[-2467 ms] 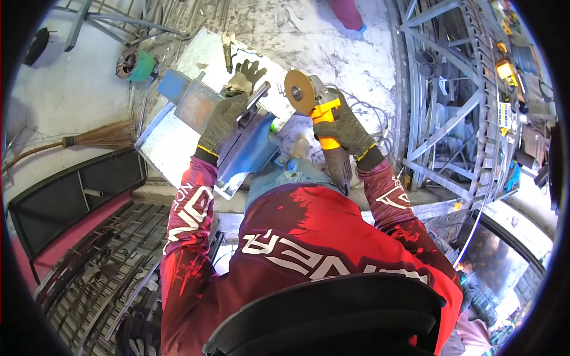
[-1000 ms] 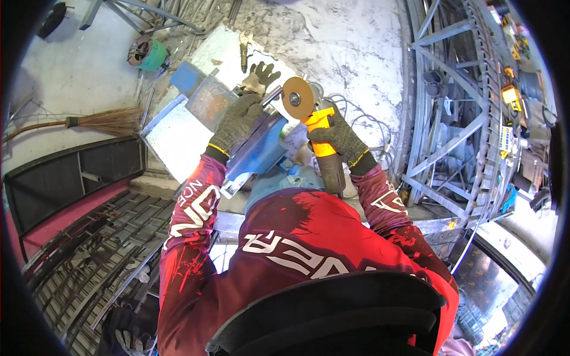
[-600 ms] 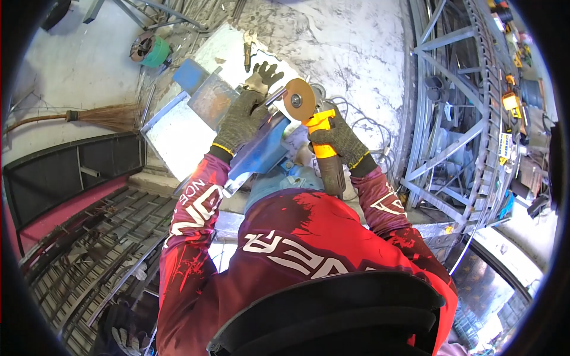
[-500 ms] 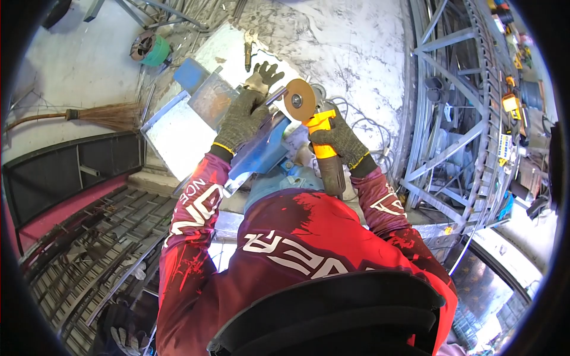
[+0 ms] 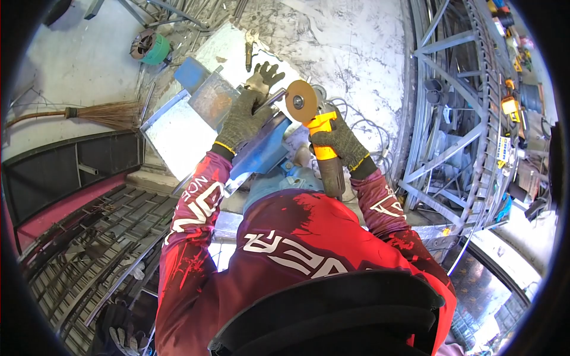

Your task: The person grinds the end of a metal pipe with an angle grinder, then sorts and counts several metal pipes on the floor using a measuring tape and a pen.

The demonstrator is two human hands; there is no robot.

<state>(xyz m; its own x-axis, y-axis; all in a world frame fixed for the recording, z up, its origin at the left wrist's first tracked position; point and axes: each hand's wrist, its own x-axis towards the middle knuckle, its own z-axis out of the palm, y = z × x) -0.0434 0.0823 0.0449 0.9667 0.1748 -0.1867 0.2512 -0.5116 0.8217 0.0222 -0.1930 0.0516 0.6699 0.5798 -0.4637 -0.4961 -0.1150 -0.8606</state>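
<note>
My right hand (image 5: pixel 342 140), in a dark knit glove, is wrapped round a yellow and black angle grinder (image 5: pixel 323 136). The grinder's brown disc (image 5: pixel 301 101) faces up, beside the end of a thin metal bar (image 5: pixel 272 100). In a similar glove, my left hand (image 5: pixel 244 118) lies over the bar and a blue metal vise (image 5: pixel 264 145); the thumb is near the bar, and some fingers are spread outward. Whether the left hand grips the bar is unclear. A rusty metal plate (image 5: pixel 212 101) is left of this hand.
Locking pliers (image 5: pixel 249 54) lie on a white board (image 5: pixel 169 139) beyond my left hand. A green canister (image 5: pixel 155 50) and a broom (image 5: pixel 107 114) are at the left. Cables (image 5: pixel 374 127) and a steel truss frame (image 5: pixel 448 130) are at the right. Metal grilles (image 5: pixel 89 249) lie lower left.
My left hand has shifted very slightly, and more of the thin bar shows beside it. The grinder in my right hand has moved very little.
</note>
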